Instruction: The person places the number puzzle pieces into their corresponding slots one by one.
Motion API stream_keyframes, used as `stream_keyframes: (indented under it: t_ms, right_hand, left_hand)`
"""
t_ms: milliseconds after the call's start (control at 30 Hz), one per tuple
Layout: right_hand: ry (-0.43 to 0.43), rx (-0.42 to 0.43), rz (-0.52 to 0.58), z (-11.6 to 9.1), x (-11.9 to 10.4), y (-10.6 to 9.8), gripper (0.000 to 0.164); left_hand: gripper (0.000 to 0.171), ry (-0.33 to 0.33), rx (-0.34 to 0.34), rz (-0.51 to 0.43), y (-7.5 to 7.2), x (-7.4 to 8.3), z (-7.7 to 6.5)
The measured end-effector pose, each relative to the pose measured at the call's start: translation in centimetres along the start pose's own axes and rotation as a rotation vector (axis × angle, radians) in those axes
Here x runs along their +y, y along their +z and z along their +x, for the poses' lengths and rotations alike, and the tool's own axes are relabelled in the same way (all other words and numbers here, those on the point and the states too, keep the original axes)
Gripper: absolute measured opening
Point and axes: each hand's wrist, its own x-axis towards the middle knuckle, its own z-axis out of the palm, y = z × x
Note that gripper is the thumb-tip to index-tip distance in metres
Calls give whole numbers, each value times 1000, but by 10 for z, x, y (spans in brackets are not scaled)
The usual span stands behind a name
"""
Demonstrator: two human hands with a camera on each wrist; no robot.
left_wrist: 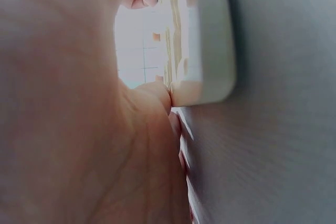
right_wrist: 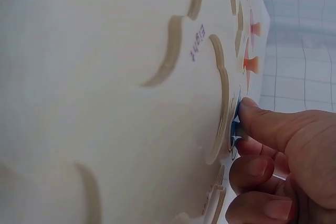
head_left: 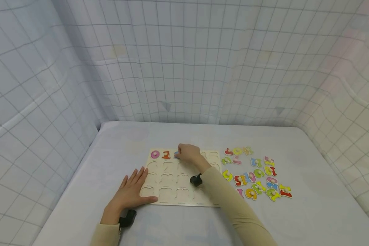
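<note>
A pale wooden number puzzle board (head_left: 174, 187) with shaped recesses lies on the table. In its top row sit a pink 0 (head_left: 155, 154) and a red-orange 1 (head_left: 166, 155), both with small knobs. My right hand (head_left: 189, 152) pinches a blue number piece (right_wrist: 235, 128) between thumb and fingers at the third place of that row, right at the board's surface; the hand covers most of the piece. My left hand (head_left: 130, 192) rests on the board's left edge, fingers straight and thumb along the near edge.
Several loose, colourful number pieces lie right of the board, among them a red 15 (head_left: 240, 180), an orange 6 (head_left: 250, 194) and a yellow-and-red 11 (head_left: 285, 191). The white table (head_left: 319, 212) is enclosed by grid-patterned curtains (head_left: 184, 68) behind and at both sides.
</note>
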Motion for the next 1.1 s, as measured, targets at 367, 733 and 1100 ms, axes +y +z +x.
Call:
stream_keyframes:
  t_ms: [367, 733, 1100]
  right_hand:
    - [5, 12, -26, -3, 3, -1, 28]
    - [-74, -64, 33, -20, 42, -27, 22]
    - [-32, -90, 34, -58, 124, -50, 17]
  left_hand:
    - [112, -1, -2, 9, -3, 3, 1]
    - [112, -4, 0, 10, -2, 3, 0]
    - [114, -14, -11, 10, 3, 1, 1]
